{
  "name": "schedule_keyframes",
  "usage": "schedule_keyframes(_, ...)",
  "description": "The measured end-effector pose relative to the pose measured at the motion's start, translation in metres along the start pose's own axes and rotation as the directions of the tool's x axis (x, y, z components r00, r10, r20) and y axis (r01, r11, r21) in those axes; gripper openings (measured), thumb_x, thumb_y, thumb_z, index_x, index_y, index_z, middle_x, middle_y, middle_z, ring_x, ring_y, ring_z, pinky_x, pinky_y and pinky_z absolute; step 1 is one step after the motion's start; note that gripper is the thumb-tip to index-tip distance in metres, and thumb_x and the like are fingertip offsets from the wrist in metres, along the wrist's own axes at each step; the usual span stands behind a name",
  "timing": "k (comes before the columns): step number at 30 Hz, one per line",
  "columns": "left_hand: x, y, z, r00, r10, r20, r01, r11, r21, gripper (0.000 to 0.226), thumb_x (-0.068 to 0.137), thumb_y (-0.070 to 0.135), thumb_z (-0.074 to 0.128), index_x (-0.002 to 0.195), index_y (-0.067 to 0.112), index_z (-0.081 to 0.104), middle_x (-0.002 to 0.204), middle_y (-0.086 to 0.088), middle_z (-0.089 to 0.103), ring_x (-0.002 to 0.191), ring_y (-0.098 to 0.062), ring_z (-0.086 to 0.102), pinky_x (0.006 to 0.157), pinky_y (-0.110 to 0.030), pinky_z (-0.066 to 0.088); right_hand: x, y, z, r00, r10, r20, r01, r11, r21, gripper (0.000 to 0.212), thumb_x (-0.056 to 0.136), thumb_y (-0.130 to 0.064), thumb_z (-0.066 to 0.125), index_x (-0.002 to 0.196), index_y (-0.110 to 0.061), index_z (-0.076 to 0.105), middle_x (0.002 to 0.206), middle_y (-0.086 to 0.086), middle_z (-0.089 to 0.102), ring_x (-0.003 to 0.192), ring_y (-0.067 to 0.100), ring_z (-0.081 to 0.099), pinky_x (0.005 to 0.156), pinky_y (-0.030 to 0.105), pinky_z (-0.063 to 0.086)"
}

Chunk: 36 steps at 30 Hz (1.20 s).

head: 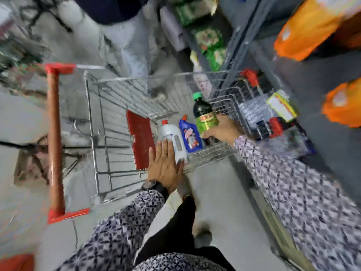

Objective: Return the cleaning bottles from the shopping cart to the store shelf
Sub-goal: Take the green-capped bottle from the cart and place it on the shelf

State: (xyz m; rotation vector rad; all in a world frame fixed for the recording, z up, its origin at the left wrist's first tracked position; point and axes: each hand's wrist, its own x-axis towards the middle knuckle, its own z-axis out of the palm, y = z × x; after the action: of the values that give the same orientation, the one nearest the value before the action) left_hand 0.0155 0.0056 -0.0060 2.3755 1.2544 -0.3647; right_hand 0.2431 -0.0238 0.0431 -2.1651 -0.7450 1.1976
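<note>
Bottles for cleaning stand together in the wire shopping cart [93, 122], at its near right end, in front of you. Three are in view: a white bottle [172, 139] with a red cap on the left, a blue bottle [190, 135] with an orange-red spout in the middle, touching the white one, and a dark bottle [205, 116] with a green cap and a green label on the right.

Your right hand [222, 130] is wrapped around the lower part of the dark bottle, with the fingers closed on the label; the bottle leans a little and sits higher in the frame than the other two, though you cannot tell whether its base has left the cart floor. Your left hand [165, 165] is spread flat, fingers together and extended, lying against the near side of the white bottle without gripping it. A dark watch [151, 185] sits on that wrist, and both sleeves are patterned.

A red flap [139, 137] lies inside the cart just left of the white bottle, and the red cart handle [53, 141] runs along the far left. The grey store shelf [316, 79] rises on the right, carrying orange packs [304, 28] high up and green packets [212, 45] farther away. The whole view is blurred, so labels cannot be read.
</note>
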Motion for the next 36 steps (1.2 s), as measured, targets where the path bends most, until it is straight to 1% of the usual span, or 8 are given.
schedule_keyframes(4, -0.028, 0.068, -0.059, 0.944, 0.19, -0.269, -0.237, 0.959, -0.153, 0.074, 0.097, 0.04, 0.03, 0.161, 0.004, 0.02, 0.171, -0.017, 0.021, 0.159, -0.034, 0.022, 0.13, -0.051, 0.02, -0.112, -0.005, -0.056, 0.949, -0.129, -0.289, 0.162, 0.982, 0.096, 0.044, 0.052, -0.029, 0.097, 0.089, -0.018, 0.077, 0.079, -0.009, 0.082, 0.077, 0.011, 0.077, 0.073, 0.023, 0.061)
schedule_keyframes(8, -0.074, 0.176, -0.124, 0.687, 0.393, -0.611, -0.617, 0.759, -0.206, 0.064, 0.102, 0.027, 0.039, 0.159, 0.003, 0.027, 0.167, -0.018, 0.032, 0.156, -0.035, 0.03, 0.125, -0.055, 0.032, -0.265, 0.003, -0.122, 0.746, -0.194, -0.637, 0.321, 0.943, 0.088, 0.064, 0.049, -0.053, 0.095, 0.104, -0.029, 0.074, 0.093, -0.007, 0.083, 0.089, 0.016, 0.079, 0.079, 0.049, 0.064)
schedule_keyframes(13, -0.144, 0.363, -0.19, 0.186, 0.679, -0.71, -0.958, 0.286, 0.022, 0.058, 0.102, 0.023, 0.044, 0.157, 0.006, 0.037, 0.167, -0.015, 0.034, 0.159, -0.032, 0.025, 0.127, -0.052, 0.027, -0.447, 0.024, -0.189, 0.297, -0.164, -0.941, 0.376, 0.925, -0.042, 0.061, 0.051, -0.054, 0.094, 0.106, -0.043, 0.07, 0.098, -0.024, 0.08, 0.082, -0.003, 0.076, 0.067, 0.014, 0.059)
schedule_keyframes(16, -0.179, 0.471, -0.22, 0.028, 0.801, -0.598, -0.987, 0.117, 0.11, 0.061, 0.102, 0.035, 0.035, 0.157, 0.007, 0.039, 0.167, -0.014, 0.034, 0.159, -0.032, 0.024, 0.13, -0.051, 0.02, -0.508, 0.042, -0.204, 0.091, -0.103, -0.99, 0.345, 0.936, -0.066, 0.062, 0.049, -0.054, 0.093, 0.106, -0.045, 0.071, 0.096, -0.027, 0.08, 0.081, -0.007, 0.075, 0.064, 0.006, 0.054)
schedule_keyframes(19, -0.199, 0.562, -0.231, 0.068, 0.95, -0.304, -0.951, 0.153, 0.268, 0.057, 0.106, 0.036, 0.033, 0.154, 0.007, 0.039, 0.166, -0.015, 0.036, 0.157, -0.03, 0.029, 0.127, -0.048, 0.024, -0.541, 0.057, -0.202, -0.105, -0.028, -0.994, 0.294, 0.954, -0.058, 0.06, 0.045, -0.061, 0.088, 0.1, -0.06, 0.066, 0.098, -0.042, 0.072, 0.088, -0.018, 0.068, 0.066, 0.006, 0.051)
schedule_keyframes(23, -0.191, 0.609, -0.212, 0.225, 0.972, 0.07, -0.847, 0.159, 0.507, 0.053, 0.107, 0.031, 0.027, 0.153, 0.008, 0.04, 0.165, -0.018, 0.033, 0.155, -0.035, 0.027, 0.124, -0.057, 0.025, -0.548, 0.075, -0.189, -0.174, 0.096, -0.98, 0.309, 0.95, 0.038, 0.065, 0.045, -0.062, 0.089, 0.107, -0.055, 0.069, 0.101, -0.038, 0.073, 0.096, -0.016, 0.067, 0.072, 0.012, 0.052)
schedule_keyframes(33, -0.18, 0.614, -0.201, 0.159, 0.985, 0.072, -0.866, 0.104, 0.489, 0.053, 0.106, 0.035, 0.024, 0.153, 0.014, 0.038, 0.166, -0.012, 0.033, 0.155, -0.03, 0.03, 0.125, -0.055, 0.024, -0.565, 0.099, -0.24, -0.307, 0.193, -0.932, 0.218, 0.967, 0.128, 0.057, 0.054, -0.055, 0.09, 0.105, -0.043, 0.067, 0.095, -0.028, 0.077, 0.084, -0.01, 0.071, 0.065, 0.007, 0.052)
schedule_keyframes(36, -0.176, 0.615, -0.198, 0.148, 0.985, 0.085, -0.862, 0.086, 0.5, 0.055, 0.107, 0.036, 0.022, 0.155, 0.013, 0.038, 0.167, -0.011, 0.031, 0.155, -0.03, 0.028, 0.125, -0.056, 0.024, -0.581, 0.125, -0.296, -0.321, 0.222, -0.921, 0.137, 0.973, 0.187, 0.061, 0.062, -0.043, 0.092, 0.114, -0.027, 0.065, 0.097, -0.014, 0.076, 0.09, 0.01, 0.073, 0.074, 0.025, 0.054)
